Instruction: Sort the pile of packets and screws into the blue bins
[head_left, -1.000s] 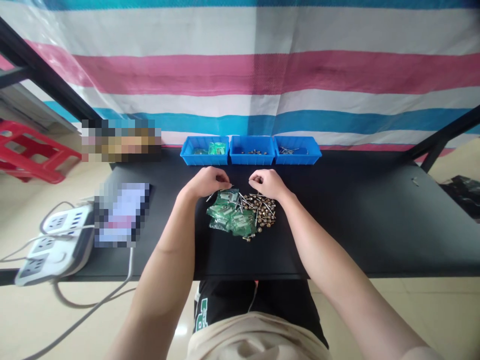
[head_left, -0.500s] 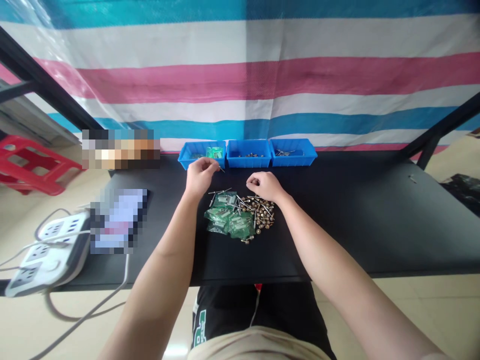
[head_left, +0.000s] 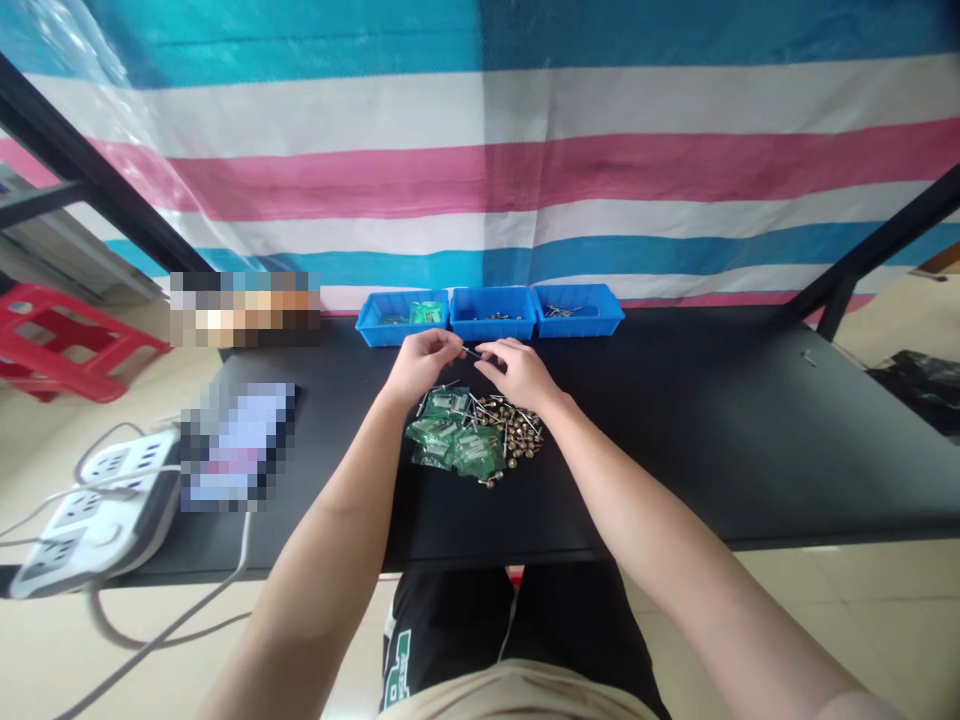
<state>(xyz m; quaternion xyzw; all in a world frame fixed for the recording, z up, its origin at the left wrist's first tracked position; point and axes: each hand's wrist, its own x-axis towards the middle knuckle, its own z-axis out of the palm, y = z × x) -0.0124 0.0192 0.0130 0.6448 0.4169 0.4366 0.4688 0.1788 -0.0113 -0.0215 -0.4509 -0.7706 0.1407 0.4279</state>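
My left hand (head_left: 426, 362) pinches one end of a thin metal rivet (head_left: 471, 352) in front of the blue bins. Close to the rivet's other end is my right hand (head_left: 519, 368), its thumb and finger apart; whether they touch the rivet is unclear. Below the hands lies a pile of green packets (head_left: 457, 440) with small pale parts inside. Brass-coloured screws (head_left: 525, 425) and loose silver rivets are heaped at the packets' right. The left blue bin (head_left: 375, 335) holds a green packet, the middle bin (head_left: 491, 328) small screws, the right bin (head_left: 581, 327) thin rivets.
A white power strip (head_left: 97, 510) with cables and a blurred phone (head_left: 244, 440) are on the black table (head_left: 697, 440) at left. One small metal piece (head_left: 808, 358) lies far right. A striped sheet (head_left: 637, 160) hangs behind; a red stool (head_left: 67, 345) stands beyond the left edge.
My left hand has moved right with the rivet. My right hand has risen slightly towards it and its fingers have parted. The camera view has shifted a little.
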